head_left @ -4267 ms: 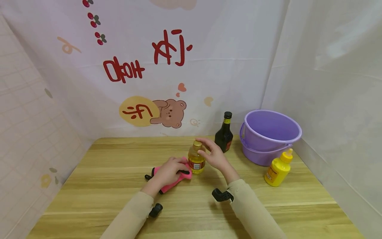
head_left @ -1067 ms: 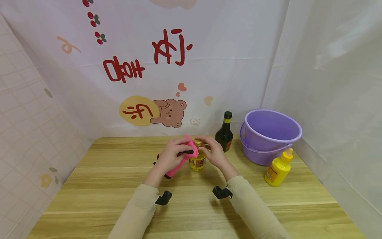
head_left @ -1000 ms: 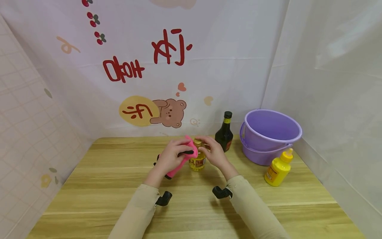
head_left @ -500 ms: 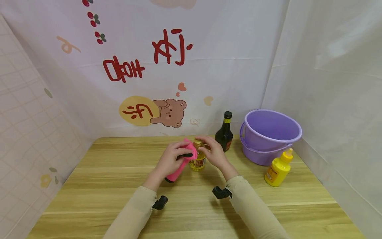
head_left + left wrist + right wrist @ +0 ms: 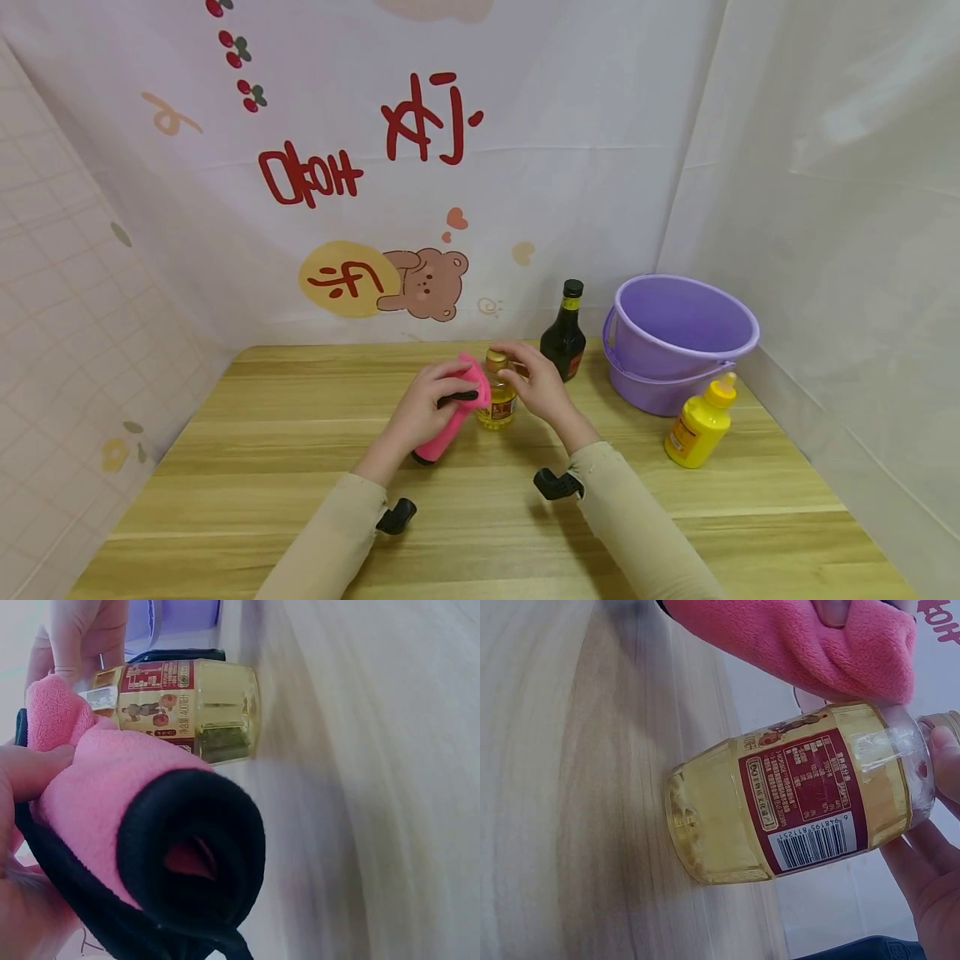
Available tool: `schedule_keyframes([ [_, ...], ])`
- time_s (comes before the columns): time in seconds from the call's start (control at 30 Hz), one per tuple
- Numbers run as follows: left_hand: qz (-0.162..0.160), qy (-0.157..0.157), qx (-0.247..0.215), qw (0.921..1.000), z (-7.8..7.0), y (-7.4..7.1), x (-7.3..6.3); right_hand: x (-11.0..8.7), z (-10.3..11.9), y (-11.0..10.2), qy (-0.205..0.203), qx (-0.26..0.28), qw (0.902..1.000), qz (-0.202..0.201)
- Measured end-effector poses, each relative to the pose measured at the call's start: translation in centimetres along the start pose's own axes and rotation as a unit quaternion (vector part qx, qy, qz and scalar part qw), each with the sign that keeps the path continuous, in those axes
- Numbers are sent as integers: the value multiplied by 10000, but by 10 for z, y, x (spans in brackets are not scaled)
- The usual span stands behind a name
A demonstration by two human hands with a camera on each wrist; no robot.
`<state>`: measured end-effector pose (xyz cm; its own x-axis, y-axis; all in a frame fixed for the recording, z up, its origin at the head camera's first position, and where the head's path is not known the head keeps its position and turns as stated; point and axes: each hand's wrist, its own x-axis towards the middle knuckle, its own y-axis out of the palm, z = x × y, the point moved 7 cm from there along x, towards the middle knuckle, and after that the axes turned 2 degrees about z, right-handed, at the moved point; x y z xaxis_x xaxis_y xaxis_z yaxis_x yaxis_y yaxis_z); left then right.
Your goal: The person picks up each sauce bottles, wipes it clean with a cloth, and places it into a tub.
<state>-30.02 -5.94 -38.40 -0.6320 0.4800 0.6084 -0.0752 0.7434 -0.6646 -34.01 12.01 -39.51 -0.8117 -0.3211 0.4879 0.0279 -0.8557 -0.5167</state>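
A pink towel with black edging (image 5: 448, 435) is in my left hand (image 5: 426, 407), bunched between thumb and fingers. Its rolled black-rimmed end (image 5: 191, 855) points toward the left wrist camera. A small bottle of yellow cooking oil (image 5: 497, 411) with a gold cap stands upright on the table. My right hand (image 5: 542, 385) grips this bottle around its cap and neck from the right. In the right wrist view the towel (image 5: 810, 645) lies against the bottle's upper side, by the red label with a barcode (image 5: 810, 840).
Behind the right hand stands a dark bottle with a black cap (image 5: 563, 342). A purple bucket (image 5: 660, 375) is at the back right, with a yellow squeeze bottle (image 5: 697, 429) in front of it. A white printed curtain (image 5: 585, 192) hangs behind the wooden table (image 5: 300, 433).
Since the earliest frame, the towel has risen along the bottle, and the bottle has turned to show another label side. Over the last second the left hand has slid slightly down and left.
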Motion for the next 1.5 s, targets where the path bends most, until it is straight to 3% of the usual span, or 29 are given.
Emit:
schedule_keyframes([
  [0.37,10,96,-125,9999,5,2,-4,0,1,-1,-55,25,10000,-4],
  [0.8,381,171,264,9988,5,9,-10,1,1,0,24,26,10000,28],
  [1.0,768,134,651,9948,8,20,-15,0,0,0,56,-11,10000,11],
  [1.2,1059,-41,839,9908,9,28,-19,0,0,1,53,-36,10000,17],
  [1.5,1502,-545,970,9824,15,35,-18,0,1,0,-2,-71,10000,2],
])
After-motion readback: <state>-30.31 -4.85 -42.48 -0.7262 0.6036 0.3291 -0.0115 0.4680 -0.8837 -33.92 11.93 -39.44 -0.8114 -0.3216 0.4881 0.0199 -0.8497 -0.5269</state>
